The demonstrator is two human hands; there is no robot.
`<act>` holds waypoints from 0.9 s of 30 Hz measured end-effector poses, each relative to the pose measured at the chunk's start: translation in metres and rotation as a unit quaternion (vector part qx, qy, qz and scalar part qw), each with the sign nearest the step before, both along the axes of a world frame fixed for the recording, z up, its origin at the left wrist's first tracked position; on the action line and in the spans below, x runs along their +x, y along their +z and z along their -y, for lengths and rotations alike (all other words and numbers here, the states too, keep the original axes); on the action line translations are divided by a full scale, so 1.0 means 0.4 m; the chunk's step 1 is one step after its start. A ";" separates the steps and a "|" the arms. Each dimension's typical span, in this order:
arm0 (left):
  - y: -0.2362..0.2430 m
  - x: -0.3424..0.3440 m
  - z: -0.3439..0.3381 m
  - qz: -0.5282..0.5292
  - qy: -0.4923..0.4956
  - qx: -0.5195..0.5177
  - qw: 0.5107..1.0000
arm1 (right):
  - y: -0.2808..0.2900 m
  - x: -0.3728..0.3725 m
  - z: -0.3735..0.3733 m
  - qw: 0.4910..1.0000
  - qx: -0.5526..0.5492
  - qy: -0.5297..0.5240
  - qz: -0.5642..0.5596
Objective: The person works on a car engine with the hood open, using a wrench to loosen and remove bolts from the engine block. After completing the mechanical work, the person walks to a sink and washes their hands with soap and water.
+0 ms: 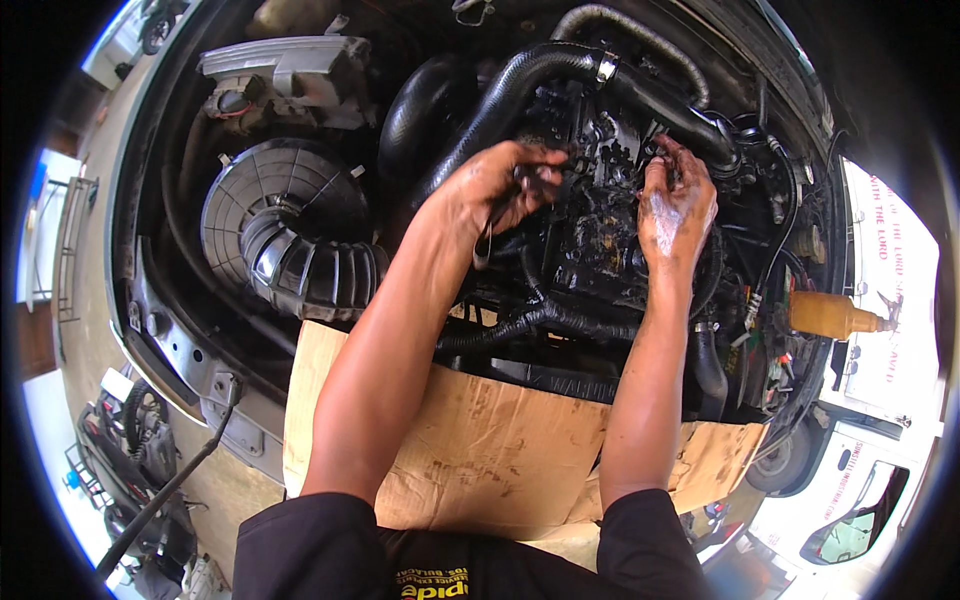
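Black engine (pixel 602 238) lies under curled left hand (pixel 492 185) and right hand (pixel 678 208), hold unclear; greasy fingers (pixel 683 155) could drop something among hoses (pixel 500 100).

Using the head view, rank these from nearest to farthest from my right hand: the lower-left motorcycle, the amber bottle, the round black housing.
From the right hand:
1. Amber bottle: to its right, lower in the picture.
2. Round black housing: to its left, beyond the left forearm.
3. Motorcycle: far left, outside the vehicle.
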State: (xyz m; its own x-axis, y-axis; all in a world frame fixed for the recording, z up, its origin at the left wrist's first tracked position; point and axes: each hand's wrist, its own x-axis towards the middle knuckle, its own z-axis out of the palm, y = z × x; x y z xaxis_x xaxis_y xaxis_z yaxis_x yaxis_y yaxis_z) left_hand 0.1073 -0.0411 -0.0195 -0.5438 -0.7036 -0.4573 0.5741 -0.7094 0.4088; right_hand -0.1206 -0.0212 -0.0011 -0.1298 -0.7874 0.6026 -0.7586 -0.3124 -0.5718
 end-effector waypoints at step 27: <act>0.150 -0.098 -0.128 0.560 0.040 -0.391 0.730 | 0.051 -0.018 -0.010 0.996 -0.006 -0.087 -0.002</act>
